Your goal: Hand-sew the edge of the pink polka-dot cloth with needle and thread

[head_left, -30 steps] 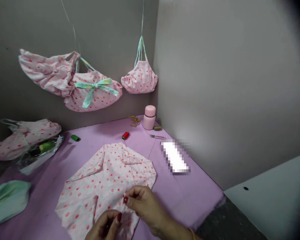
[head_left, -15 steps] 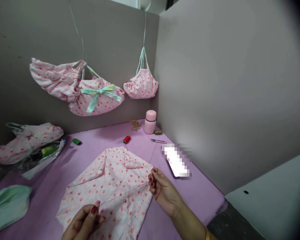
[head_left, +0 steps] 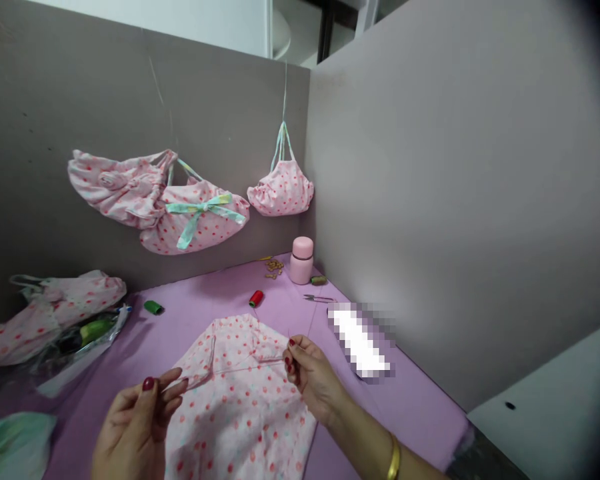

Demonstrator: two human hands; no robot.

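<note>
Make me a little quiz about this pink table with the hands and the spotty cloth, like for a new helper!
1. True or false: the shiny gold bangle is on the wrist of the right hand.
2. Which stands in the corner where the walls meet? A) the round red thread spool B) the pink lidded flask C) the small green thread spool
3. Fill in the blank: the left hand, holding the thin pale thread, has fingernails painted ____.

Key: 1 true; 2 B; 3 red
</note>
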